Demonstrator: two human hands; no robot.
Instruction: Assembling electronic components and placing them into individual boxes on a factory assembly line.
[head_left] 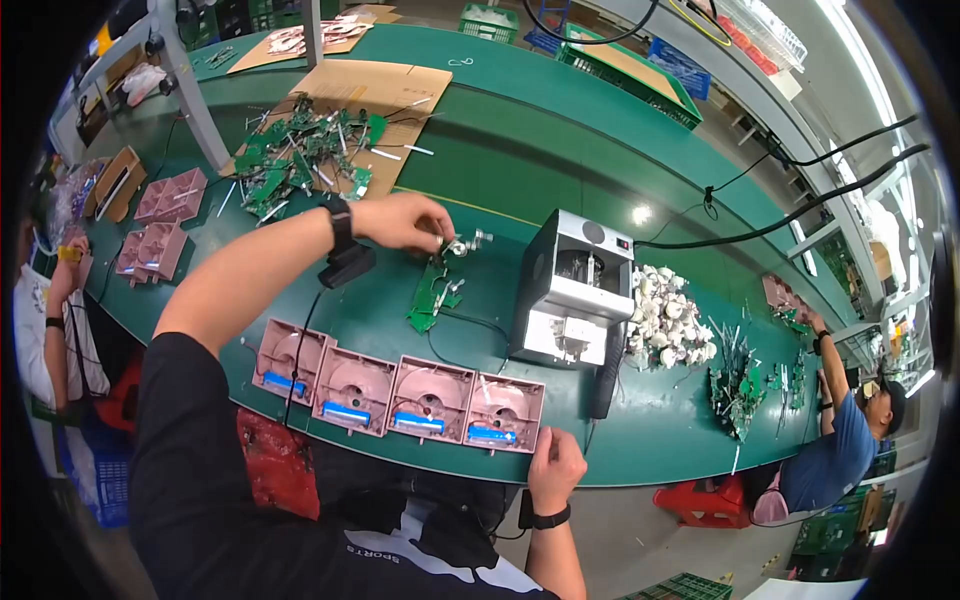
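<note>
My left hand (405,222) reaches over the table, its fingers pinched at a small cluster of metal and white parts (466,244); what exactly is between the fingertips is hidden. Just below it lies a green circuit board (425,303) with wires. Closer to me, several pink plastic housings stand in a row, each with a blue cylindrical battery in it; the rightmost housing (507,407) is by my right hand (557,468). That hand is closed at the table's front edge, thumb close to the housing's corner. Whether it grips anything cannot be seen.
A grey and white bench machine (578,290) stands right of centre, beside a heap of white parts (668,318). Circuit boards (310,150) pile up on cardboard at the far left. Another pile of boards (738,385) lies right. Co-workers sit at both sides. A black cable (303,360) crosses the left housings.
</note>
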